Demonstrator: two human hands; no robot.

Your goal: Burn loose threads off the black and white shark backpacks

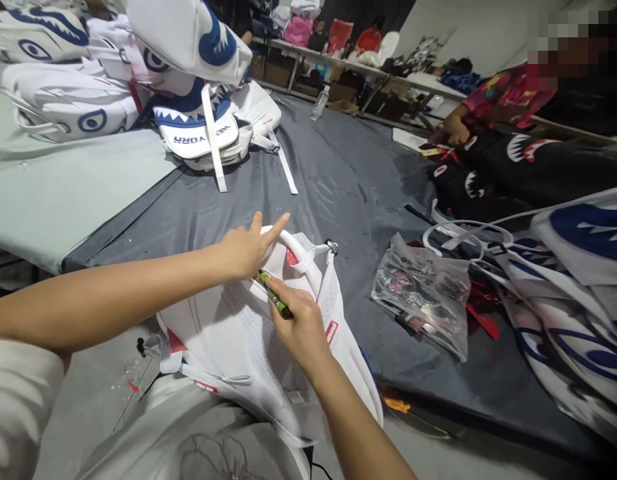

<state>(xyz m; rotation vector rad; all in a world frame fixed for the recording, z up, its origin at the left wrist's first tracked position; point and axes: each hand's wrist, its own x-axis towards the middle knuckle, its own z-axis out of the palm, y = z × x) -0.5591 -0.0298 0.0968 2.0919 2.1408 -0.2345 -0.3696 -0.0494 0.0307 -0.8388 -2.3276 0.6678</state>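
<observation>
A white backpack with red labels and mesh padding leans over the table edge toward my lap. My right hand is closed round a small green and black tool, its tip against the fabric near the top of the bag. Just beyond it, my left hand rests on the bag's top edge by the white carry handle, thumb and fingers spread. Whether the left fingertips pinch any fabric is hard to see, but the visible fingers are apart.
White and blue bags are piled at the back left. A clear plastic bag of small parts lies right of the backpack. More white bags crowd the right edge. A bottle stands farther back; a person handles black bags.
</observation>
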